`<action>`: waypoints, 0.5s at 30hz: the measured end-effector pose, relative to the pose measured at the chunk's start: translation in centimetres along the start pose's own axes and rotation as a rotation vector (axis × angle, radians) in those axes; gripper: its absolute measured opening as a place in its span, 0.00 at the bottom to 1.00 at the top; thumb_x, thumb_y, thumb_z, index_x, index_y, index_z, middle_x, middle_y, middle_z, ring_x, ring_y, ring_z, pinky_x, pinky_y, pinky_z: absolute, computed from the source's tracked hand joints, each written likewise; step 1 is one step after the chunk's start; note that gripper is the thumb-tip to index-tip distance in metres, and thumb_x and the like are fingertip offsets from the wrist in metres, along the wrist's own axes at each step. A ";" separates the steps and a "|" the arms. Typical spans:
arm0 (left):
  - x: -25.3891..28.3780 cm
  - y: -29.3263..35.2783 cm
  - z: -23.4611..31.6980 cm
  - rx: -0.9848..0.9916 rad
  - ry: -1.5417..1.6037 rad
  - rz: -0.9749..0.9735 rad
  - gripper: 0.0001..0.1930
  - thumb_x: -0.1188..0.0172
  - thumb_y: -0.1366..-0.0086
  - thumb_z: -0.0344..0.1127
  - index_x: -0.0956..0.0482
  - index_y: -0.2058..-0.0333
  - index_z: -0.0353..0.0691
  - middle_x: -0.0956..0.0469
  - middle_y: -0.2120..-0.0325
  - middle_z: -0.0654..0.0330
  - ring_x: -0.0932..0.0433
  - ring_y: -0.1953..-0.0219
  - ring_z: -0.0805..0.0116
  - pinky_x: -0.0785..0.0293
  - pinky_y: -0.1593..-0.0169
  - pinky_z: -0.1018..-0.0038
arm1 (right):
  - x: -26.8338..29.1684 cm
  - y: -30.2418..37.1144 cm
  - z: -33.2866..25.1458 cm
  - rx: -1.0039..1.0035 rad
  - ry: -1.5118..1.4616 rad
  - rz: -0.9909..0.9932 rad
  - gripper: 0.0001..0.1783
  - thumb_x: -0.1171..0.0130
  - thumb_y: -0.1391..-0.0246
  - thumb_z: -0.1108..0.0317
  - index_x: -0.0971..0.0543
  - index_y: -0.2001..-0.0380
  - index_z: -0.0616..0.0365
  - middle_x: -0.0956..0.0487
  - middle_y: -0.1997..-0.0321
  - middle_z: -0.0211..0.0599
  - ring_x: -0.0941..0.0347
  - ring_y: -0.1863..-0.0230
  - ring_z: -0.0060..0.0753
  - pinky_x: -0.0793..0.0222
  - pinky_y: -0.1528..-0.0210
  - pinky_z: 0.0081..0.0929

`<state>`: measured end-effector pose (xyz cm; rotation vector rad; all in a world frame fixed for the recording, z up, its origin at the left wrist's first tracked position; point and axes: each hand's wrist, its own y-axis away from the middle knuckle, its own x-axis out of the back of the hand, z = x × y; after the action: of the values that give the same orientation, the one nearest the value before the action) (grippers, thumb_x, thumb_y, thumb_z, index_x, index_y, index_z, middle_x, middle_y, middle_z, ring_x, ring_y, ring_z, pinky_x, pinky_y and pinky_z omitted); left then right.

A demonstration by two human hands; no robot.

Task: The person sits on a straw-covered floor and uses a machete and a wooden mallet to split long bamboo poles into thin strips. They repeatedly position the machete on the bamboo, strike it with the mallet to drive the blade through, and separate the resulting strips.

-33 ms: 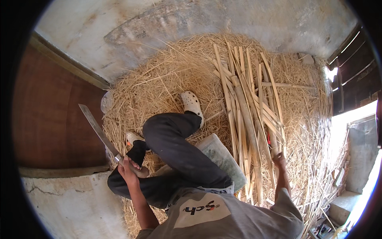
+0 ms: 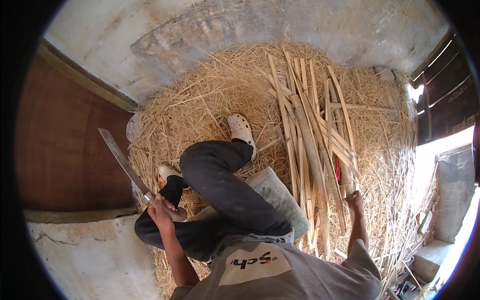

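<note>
My left hand is closed round a machete near where the blade meets the wooden handle. Its long blade points up and to the left, past my bent leg. On the right, my right hand has its fingers closed at the near end of a long, pale bamboo strip. That strip lies along the right side of a loose pile of split bamboo. A red object, partly covered by the strips, shows just beyond my right hand; its kind is unclear.
Straw covers the floor. I sit beside a worn, greenish-grey block or bag, partly under my leg. A brown wooden panel stands at left, a plastered wall at the far side, and dark slats at right.
My right hand has shifted slightly to the right, from the thicker pole's end to the strip's end, and more of the red object shows. My left hand and the machete hardly differ.
</note>
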<state>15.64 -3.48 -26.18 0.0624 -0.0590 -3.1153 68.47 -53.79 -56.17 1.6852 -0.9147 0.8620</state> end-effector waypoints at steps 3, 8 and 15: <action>-0.1 -0.9 -0.5 -0.016 0.006 -0.031 0.14 0.44 0.31 0.40 0.30 0.70 0.36 0.31 0.85 0.61 0.31 0.85 0.74 0.31 0.80 0.77 | 10.4 4.3 -4.4 0.117 -0.200 0.018 0.23 0.33 0.55 0.61 0.28 0.57 0.59 0.20 0.72 0.49 0.23 0.73 0.41 0.27 0.71 0.38; -2.1 -1.2 0.4 0.021 0.073 -0.109 0.14 0.43 0.31 0.40 0.30 0.70 0.36 0.31 0.85 0.61 0.31 0.84 0.74 0.31 0.80 0.78 | 25.2 8.9 -12.8 0.090 0.146 -0.048 0.20 0.34 0.56 0.65 0.21 0.59 0.63 0.20 0.67 0.45 0.25 0.69 0.33 0.29 0.67 0.35; -1.6 -2.0 0.9 -0.108 0.013 -0.254 0.11 0.44 0.32 0.37 0.30 0.68 0.34 0.29 0.83 0.59 0.30 0.84 0.73 0.30 0.78 0.76 | 44.3 12.3 -18.9 0.044 0.452 0.043 0.31 0.23 0.79 0.64 0.18 0.63 0.57 0.19 0.59 0.41 0.22 0.61 0.39 0.23 0.59 0.33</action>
<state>17.13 -1.39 -25.30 0.0957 0.1281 -3.3640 75.84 -45.95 -7.60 1.4242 -0.6253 1.2368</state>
